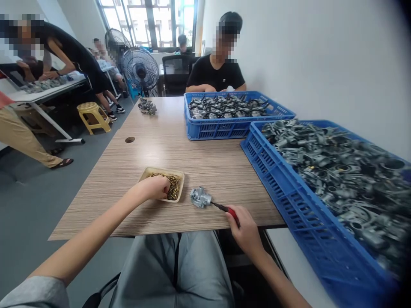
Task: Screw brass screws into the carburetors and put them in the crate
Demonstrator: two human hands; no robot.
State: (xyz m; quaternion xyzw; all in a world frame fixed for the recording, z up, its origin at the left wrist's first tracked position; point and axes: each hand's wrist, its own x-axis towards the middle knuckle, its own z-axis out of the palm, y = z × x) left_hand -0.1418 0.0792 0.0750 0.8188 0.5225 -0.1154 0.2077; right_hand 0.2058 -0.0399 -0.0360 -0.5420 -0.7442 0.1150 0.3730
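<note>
My left hand (156,188) reaches into a shallow beige tray (178,175) of small brass screws, fingers curled down among them; what they pinch is hidden. My right hand (245,231) is closed round the red handle of a screwdriver (224,208). Its dark shaft points left to a small grey metal casting (201,197) lying on the wooden table (199,158), the tip touching or inside it.
Two blue crates of grey metal castings stand on the table: a big one (282,201) at my right and another (224,128) farther back. A person in black sits behind it. A small pile of castings (147,106), a fan (140,68), a yellow stool (93,115) and other people lie beyond on the left.
</note>
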